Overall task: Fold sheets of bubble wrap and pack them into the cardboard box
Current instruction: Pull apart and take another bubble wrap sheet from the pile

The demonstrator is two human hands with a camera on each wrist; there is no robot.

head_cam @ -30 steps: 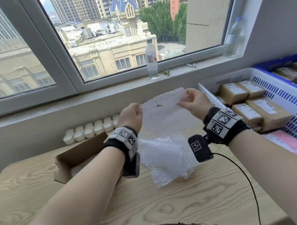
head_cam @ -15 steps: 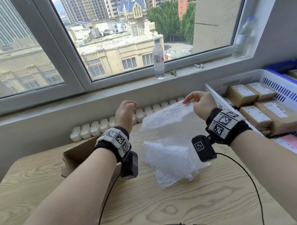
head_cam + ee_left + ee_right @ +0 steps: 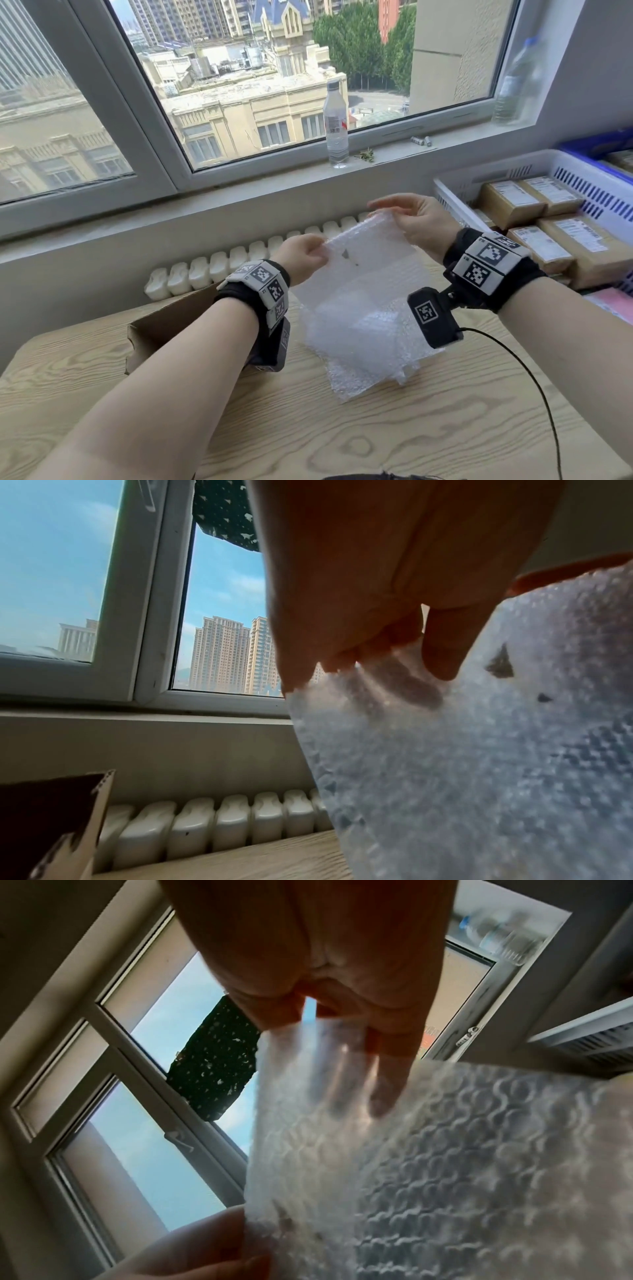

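The left hand (image 3: 301,255) pinches the upper left corner of a sheet of bubble wrap (image 3: 370,263), thumb on the near side and curled fingers (image 3: 404,685) showing through the film from behind. The right hand (image 3: 416,219) grasps the upper right corner of the same sheet, thumb in front and fingers (image 3: 346,1085) visible behind the plastic. Between them the sheet hangs in the air above the wooden table (image 3: 342,421), with two small dark specks near its left corner. Its lower part falls toward a loose pile of more bubble wrap (image 3: 363,349) lying on the tabletop; I cannot tell whether they touch. To the left of the pile, partly hidden behind the left forearm, an open cardboard box (image 3: 164,325) stands on the table. A white radiator (image 3: 212,269) runs along the wall behind. A clear water bottle (image 3: 336,126) stands on the windowsill. On the right, a white plastic crate (image 3: 582,178) holds labelled brown parcels (image 3: 555,240).
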